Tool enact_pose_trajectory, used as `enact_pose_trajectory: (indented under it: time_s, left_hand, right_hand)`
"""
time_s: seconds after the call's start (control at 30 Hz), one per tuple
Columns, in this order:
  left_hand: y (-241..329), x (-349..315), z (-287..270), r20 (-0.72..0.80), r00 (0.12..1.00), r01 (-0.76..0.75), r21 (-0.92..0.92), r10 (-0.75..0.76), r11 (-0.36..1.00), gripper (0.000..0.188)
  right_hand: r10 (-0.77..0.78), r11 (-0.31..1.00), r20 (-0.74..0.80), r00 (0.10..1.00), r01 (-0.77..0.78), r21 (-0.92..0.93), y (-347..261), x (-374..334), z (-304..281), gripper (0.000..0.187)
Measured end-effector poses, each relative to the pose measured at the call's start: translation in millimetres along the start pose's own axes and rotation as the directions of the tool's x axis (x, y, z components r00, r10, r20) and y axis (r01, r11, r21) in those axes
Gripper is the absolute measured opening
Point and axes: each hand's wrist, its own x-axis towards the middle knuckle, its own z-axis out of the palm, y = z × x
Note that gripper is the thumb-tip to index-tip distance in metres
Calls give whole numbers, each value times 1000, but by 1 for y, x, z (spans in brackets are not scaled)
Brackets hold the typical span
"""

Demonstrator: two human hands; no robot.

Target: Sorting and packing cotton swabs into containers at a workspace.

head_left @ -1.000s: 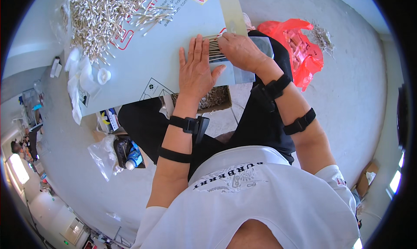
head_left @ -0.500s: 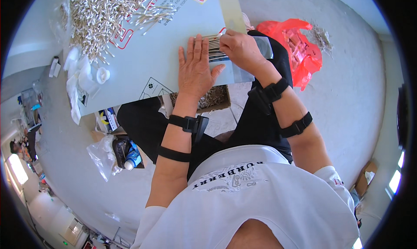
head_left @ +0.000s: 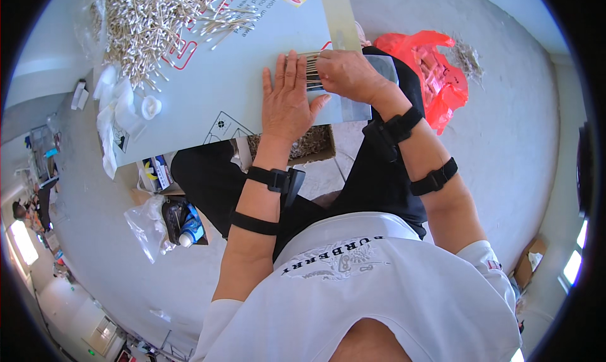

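A row of cotton swabs (head_left: 312, 68) lies side by side on the printed grey board, between my two hands. My left hand (head_left: 287, 100) rests flat with its fingers stretched out, its fingertips over the left part of the row and its thumb apart below it. At the row's right part, my right hand (head_left: 347, 74) is closed with curled fingers. Its knuckles hide the fingertips and whatever they may hold. Clear plastic (head_left: 353, 111) lies under the right hand, at the board's near right edge.
A large heap of cotton swabs (head_left: 151, 27) covers the board's (head_left: 221, 78) far left. White rolls (head_left: 150, 108) stand at the left edge. An open box (head_left: 312, 146) sits beneath the near edge. On the floor at right lies a red plastic bag (head_left: 435, 78); a blue bottle (head_left: 191, 229) is lower left.
My right hand has turned and shifted slightly, its fingers curling further over the swabs' right part. My left hand stays flat in nearly the same place.
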Motion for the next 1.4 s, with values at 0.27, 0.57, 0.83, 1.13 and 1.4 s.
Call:
enact_pose_trajectory:
  time_s: [0.27, 0.57, 0.83, 1.13, 1.4]
  left_hand:
    - [-1, 1, -1, 2, 1000, 12, 2, -12, 1000, 88]
    - [-20, 0, -7, -183, 981, 19, -207, -58, 978, 72]
    - [-110, 55, -27, -459, 758, 503, -40, -463, 864, 33]
    - [-126, 71, -28, -182, 890, 432, 36, -419, 901, 10]
    - [-77, 87, -16, -87, 983, 145, -165, -160, 976, 8]
  right_hand:
    - [213, 959, 142, 967, -234, 159, -1, -9, -36, 15]
    - [210, 876, 130, 969, -245, 416, -16, -48, -42, 10]
    - [102, 861, 179, 978, -177, 477, -54, -59, -10, 10]
    - [76, 912, 178, 981, -141, 386, -62, -53, 2, 9]
    - [96, 912, 204, 974, -168, 374, -66, -51, 5, 9]
